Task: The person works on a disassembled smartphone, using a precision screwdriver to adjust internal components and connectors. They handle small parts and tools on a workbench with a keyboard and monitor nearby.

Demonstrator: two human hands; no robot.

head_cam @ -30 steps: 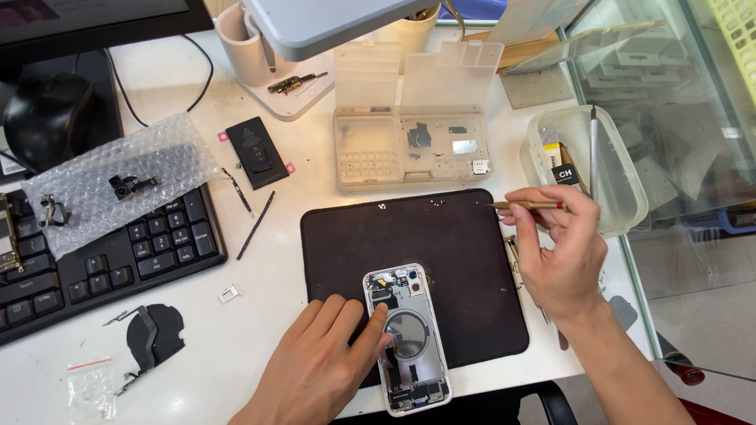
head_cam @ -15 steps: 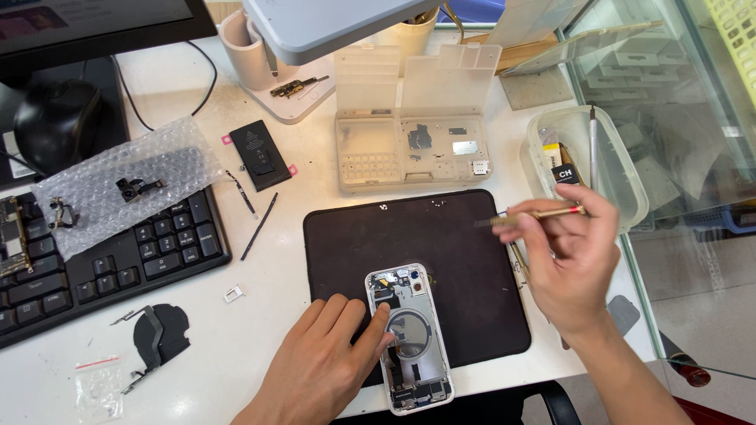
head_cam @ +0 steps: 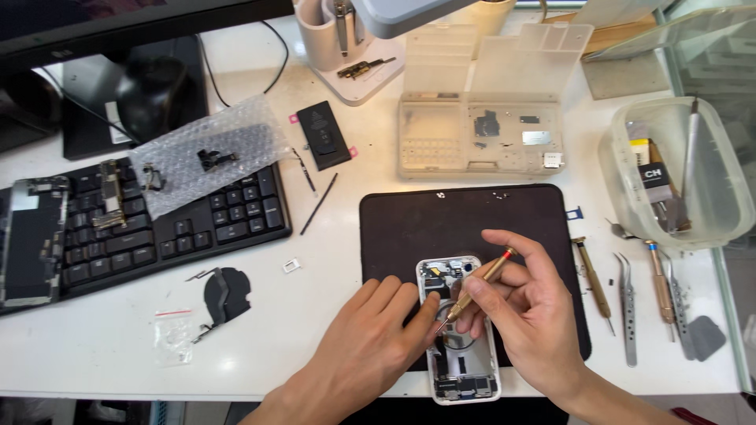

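Observation:
An opened phone housing (head_cam: 461, 370) with bare internals lies on a black work mat (head_cam: 441, 216) near the table's front edge. My left hand (head_cam: 370, 338) rests on the mat with its fingers pressed against the housing's left side. My right hand (head_cam: 531, 315) grips a brass-coloured precision screwdriver (head_cam: 482, 281), and the tip points down into the upper part of the housing. My right fingers hide part of the housing's right edge.
A clear parts organiser (head_cam: 480, 134) stands behind the mat. A plastic tub (head_cam: 677, 173), screwdrivers (head_cam: 592, 279) and tweezers (head_cam: 628, 303) lie at right. A black keyboard (head_cam: 150, 228), bubble wrap (head_cam: 209, 153), a phone battery (head_cam: 324, 135) and a phone screen (head_cam: 27, 240) are at left.
My right hand came down and left from the mat's right edge with the screwdriver, and its tip now sits over the phone housing. The left hand stayed on the housing.

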